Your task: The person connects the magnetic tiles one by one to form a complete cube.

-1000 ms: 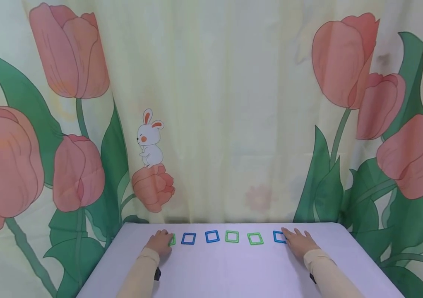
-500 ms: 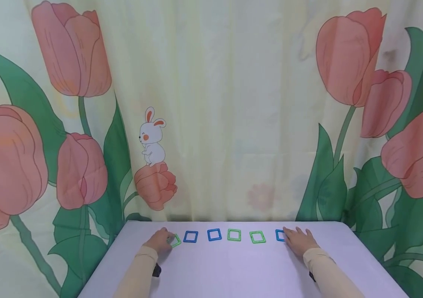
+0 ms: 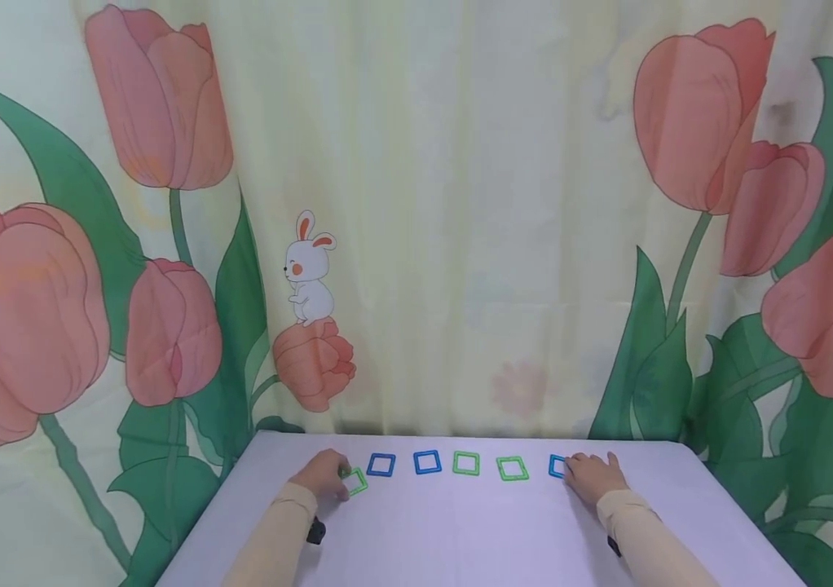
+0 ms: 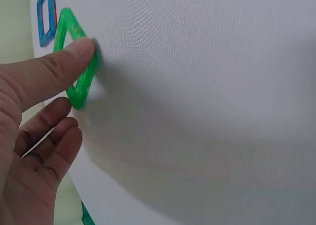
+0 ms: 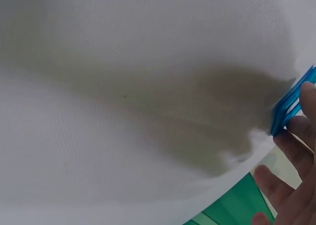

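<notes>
My left hand point(image 3: 324, 474) holds a green square frame tile point(image 3: 356, 481) at the left end of a row on the white table. In the left wrist view, the thumb lies across that tile's edge and a fingertip touches its lower corner. At the row's right end, my right hand point(image 3: 594, 476) pinches a blue square frame tile point(image 5: 289, 104) between thumb and fingers. Part of this tile is hidden behind the fingers. Between the hands lie two blue tiles, one nearer the left point(image 3: 381, 465) and another point(image 3: 427, 461), then two green tiles, one point(image 3: 466, 463) beside the other point(image 3: 513, 468).
The white table point(image 3: 446, 530) reaches back to a pale curtain point(image 3: 446, 244) printed with tulips and a rabbit. The row of tiles lies close to the table's far edge. A dark strap piece point(image 3: 316, 531) shows under the left wrist.
The left hand has turned the green tile and drawn it slightly nearer. The right hand's fingers have gathered at the blue tile's right side. The head view has shifted a little.
</notes>
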